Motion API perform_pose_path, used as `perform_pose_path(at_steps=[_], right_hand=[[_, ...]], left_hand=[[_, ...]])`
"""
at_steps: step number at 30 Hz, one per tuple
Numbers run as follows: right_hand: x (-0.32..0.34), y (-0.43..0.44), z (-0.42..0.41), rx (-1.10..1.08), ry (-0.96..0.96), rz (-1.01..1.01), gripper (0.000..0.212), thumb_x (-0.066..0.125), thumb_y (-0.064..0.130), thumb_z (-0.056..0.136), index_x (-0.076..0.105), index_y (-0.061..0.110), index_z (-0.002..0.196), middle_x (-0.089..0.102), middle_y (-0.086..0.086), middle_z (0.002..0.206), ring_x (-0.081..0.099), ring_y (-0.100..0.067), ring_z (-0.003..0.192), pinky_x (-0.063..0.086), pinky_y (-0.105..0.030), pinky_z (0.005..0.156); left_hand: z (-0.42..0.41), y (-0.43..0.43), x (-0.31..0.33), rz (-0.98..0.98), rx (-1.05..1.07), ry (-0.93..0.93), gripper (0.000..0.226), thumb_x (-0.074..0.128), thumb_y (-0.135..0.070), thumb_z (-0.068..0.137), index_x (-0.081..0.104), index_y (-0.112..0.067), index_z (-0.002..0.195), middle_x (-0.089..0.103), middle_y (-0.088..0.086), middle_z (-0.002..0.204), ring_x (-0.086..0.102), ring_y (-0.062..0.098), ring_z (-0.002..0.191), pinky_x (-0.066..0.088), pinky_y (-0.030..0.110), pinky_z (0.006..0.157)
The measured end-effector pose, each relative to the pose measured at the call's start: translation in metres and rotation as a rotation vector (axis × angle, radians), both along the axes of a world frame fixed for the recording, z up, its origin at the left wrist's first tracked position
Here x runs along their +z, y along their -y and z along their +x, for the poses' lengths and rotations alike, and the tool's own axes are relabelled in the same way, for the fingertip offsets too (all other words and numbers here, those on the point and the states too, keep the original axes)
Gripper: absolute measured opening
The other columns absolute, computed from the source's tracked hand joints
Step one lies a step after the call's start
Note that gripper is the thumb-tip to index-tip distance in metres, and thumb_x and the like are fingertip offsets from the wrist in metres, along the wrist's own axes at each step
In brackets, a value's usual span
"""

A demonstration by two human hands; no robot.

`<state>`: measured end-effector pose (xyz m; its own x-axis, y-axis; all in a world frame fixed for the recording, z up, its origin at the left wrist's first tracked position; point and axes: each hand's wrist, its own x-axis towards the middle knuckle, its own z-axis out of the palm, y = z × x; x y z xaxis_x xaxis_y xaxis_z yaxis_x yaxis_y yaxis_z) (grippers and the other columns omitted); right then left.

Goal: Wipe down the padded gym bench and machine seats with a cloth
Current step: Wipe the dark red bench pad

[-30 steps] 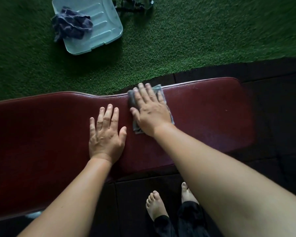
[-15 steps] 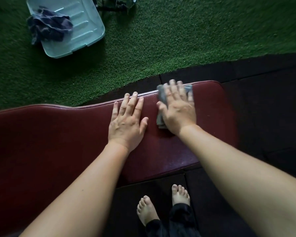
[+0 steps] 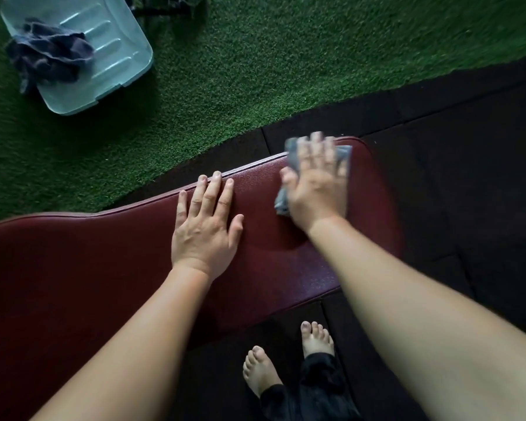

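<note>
Cloth (image 3: 343,156), grey: pressed onto padded bench (image 3: 73,268) under outspread right hand (image 3: 316,189), motion-blurred, carried nearer the far right corner than half a second ago, gap to left hand (image 3: 205,226) widened. Left hand flat on the maroon pad, fingers straight, fingertips at the far piped edge, grasping nothing. Beyond the bench's right end, black floor mats (image 3: 453,177); past the far edge, green turf (image 3: 286,56) with pale tray (image 3: 119,65) and dark rag (image 3: 49,56), well apart.
</note>
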<state>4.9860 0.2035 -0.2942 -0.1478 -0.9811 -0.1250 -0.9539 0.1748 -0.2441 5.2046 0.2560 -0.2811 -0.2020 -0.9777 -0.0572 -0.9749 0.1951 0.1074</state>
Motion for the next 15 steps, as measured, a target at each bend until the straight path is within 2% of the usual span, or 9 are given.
perform_pose_path(at_steps=[3, 5, 6, 10, 13, 15], right_hand=[[0.0, -0.011, -0.001, 0.376, 0.058, -0.031, 0.072, 0.036, 0.057, 0.098, 0.035, 0.021, 0.161, 0.026, -0.005, 0.169, 0.018, -0.026, 0.158, 0.012, -0.054, 0.127], [-0.004, -0.001, -0.039, 0.498, 0.042, -0.022, 0.074, 0.035, 0.059, 0.097, 0.033, 0.022, 0.161, 0.025, -0.002, 0.17, 0.017, -0.025, 0.158, 0.013, -0.051, 0.127], [-0.007, 0.004, -0.061, 0.473, 0.024, -0.004, 0.075, 0.033, 0.059, 0.097, 0.031, 0.022, 0.161, 0.023, -0.002, 0.17, 0.016, -0.025, 0.158, 0.013, -0.05, 0.127], [-0.018, -0.029, -0.125, 0.152, 0.039, 0.052, 0.076, 0.032, 0.058, 0.098, 0.022, 0.02, 0.164, 0.014, -0.005, 0.172, 0.009, -0.027, 0.159, 0.014, -0.05, 0.127], [-0.018, -0.088, -0.112, -0.012, 0.039, 0.046, 0.075, 0.034, 0.055, 0.099, 0.023, 0.017, 0.164, 0.014, -0.008, 0.172, 0.01, -0.029, 0.159, 0.016, -0.053, 0.126], [-0.015, -0.123, -0.081, 0.013, 0.013, 0.028, 0.074, 0.036, 0.052, 0.1, 0.026, 0.016, 0.163, 0.018, -0.01, 0.171, 0.012, -0.03, 0.159, 0.015, -0.056, 0.125]], left_hand=[[0.0, 0.0, 0.001, -0.014, -0.002, -0.004, 0.068, 0.036, -0.049, 0.101, 0.034, -0.02, 0.162, 0.024, 0.003, 0.172, 0.019, 0.026, 0.159, 0.012, 0.055, 0.128], [0.001, 0.0, 0.001, -0.008, 0.001, -0.001, 0.068, 0.035, -0.05, 0.101, 0.034, -0.02, 0.162, 0.024, 0.002, 0.172, 0.018, 0.025, 0.16, 0.011, 0.055, 0.128], [0.001, 0.0, 0.001, 0.0, 0.004, 0.0, 0.068, 0.034, -0.05, 0.101, 0.033, -0.021, 0.162, 0.023, 0.002, 0.172, 0.017, 0.025, 0.16, 0.01, 0.054, 0.129], [0.002, 0.0, 0.0, 0.011, 0.01, -0.004, 0.068, 0.033, -0.051, 0.101, 0.032, -0.022, 0.163, 0.022, 0.002, 0.172, 0.014, 0.024, 0.16, 0.006, 0.052, 0.129], [0.002, 0.0, -0.001, 0.003, 0.002, -0.005, 0.068, 0.034, -0.05, 0.102, 0.032, -0.021, 0.163, 0.022, 0.002, 0.172, 0.015, 0.025, 0.16, 0.007, 0.052, 0.129], [0.002, 0.0, -0.001, -0.004, -0.007, 0.001, 0.067, 0.034, -0.05, 0.102, 0.031, -0.021, 0.163, 0.022, 0.003, 0.172, 0.015, 0.025, 0.16, 0.008, 0.053, 0.129]])
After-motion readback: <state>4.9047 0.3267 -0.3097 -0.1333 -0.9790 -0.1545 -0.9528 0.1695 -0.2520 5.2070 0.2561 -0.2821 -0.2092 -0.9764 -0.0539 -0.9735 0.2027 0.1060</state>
